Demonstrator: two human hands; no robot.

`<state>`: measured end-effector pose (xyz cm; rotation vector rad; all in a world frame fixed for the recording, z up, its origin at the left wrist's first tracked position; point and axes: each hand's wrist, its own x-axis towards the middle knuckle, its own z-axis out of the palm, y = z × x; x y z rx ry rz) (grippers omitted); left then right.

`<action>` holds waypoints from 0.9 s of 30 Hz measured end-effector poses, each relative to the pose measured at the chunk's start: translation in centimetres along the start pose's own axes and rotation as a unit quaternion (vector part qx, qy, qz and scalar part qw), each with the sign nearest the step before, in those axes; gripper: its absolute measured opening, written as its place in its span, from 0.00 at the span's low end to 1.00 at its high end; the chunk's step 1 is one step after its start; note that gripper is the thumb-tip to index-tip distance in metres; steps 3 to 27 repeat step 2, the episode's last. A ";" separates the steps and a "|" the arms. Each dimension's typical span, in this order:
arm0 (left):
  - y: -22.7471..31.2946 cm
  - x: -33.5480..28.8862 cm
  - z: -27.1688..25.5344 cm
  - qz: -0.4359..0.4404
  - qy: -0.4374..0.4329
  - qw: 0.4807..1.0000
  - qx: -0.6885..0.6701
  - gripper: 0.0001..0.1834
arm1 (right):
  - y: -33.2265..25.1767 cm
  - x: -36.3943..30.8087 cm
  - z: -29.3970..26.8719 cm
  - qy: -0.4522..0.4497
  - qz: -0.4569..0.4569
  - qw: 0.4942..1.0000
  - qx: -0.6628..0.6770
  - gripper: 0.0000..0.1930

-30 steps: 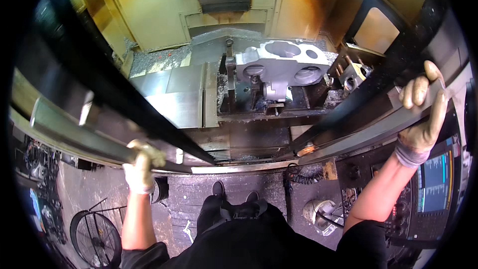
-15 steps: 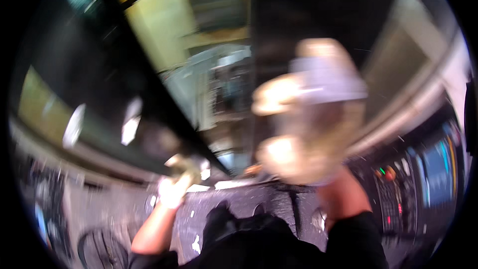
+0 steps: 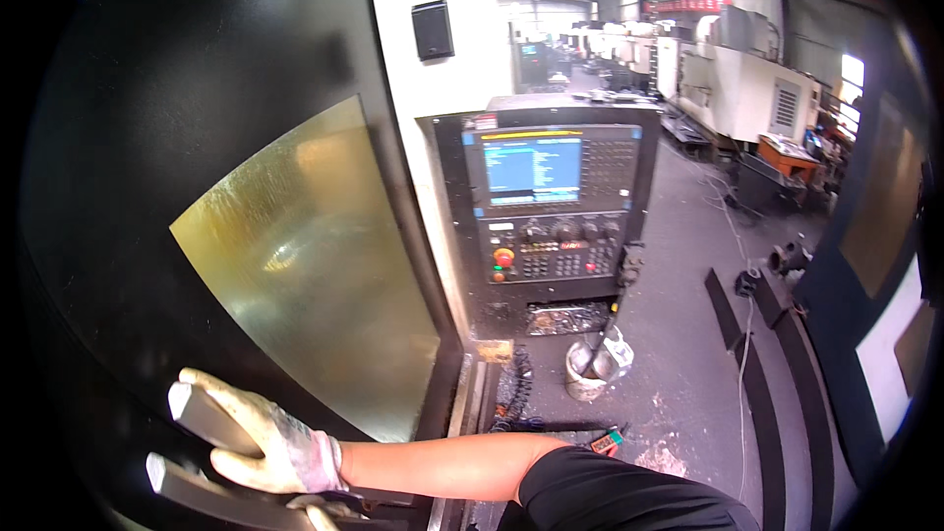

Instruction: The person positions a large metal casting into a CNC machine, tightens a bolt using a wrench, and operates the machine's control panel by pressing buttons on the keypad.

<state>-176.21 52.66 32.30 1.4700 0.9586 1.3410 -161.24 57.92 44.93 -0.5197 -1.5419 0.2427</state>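
My right hand (image 3: pixel 270 442), in a soiled cream work glove, is closed round a dark door handle (image 3: pixel 218 425) with a pale end. Its fingers lie over the bar and the thumb is below. The handle is on a black machine door (image 3: pixel 265 59) with a yellowish window (image 3: pixel 324 265). A second, similar handle (image 3: pixel 211 498) runs just below. At the lower edge shows a small piece of cream glove (image 3: pixel 320 513), probably my left hand; its fingers are mostly hidden.
Right of the door stands a control panel (image 3: pixel 556 202) with a lit screen and red stop button. Below it a white bucket (image 3: pixel 587 383) holds a dark stick. Long dark beams (image 3: pixel 767 403) and a cable lie on the floor. White machines (image 3: pixel 737 84) stand farther back.
The view has swung right, from the machine's open front to the door and control panel. My right hand, raised and blurred before, now grips the door handle. My left hand is mostly out of view.
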 end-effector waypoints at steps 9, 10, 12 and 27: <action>-3.1 0.3 -2.4 -0.021 -0.044 0.998 -0.044 0.16 | -1.0 -0.2 0.7 0.015 0.036 0.998 -0.052 0.43; -3.1 0.3 -2.4 -0.021 -0.044 0.998 -0.044 0.16 | -1.0 -0.2 0.7 0.015 0.036 0.998 -0.052 0.43; -3.1 0.3 -2.4 -0.021 -0.044 0.998 -0.044 0.16 | -1.0 -0.2 0.7 0.015 0.036 0.998 -0.052 0.43; -3.1 0.3 -2.4 -0.021 -0.044 0.998 -0.044 0.16 | -1.0 -0.2 0.7 0.015 0.036 0.998 -0.052 0.43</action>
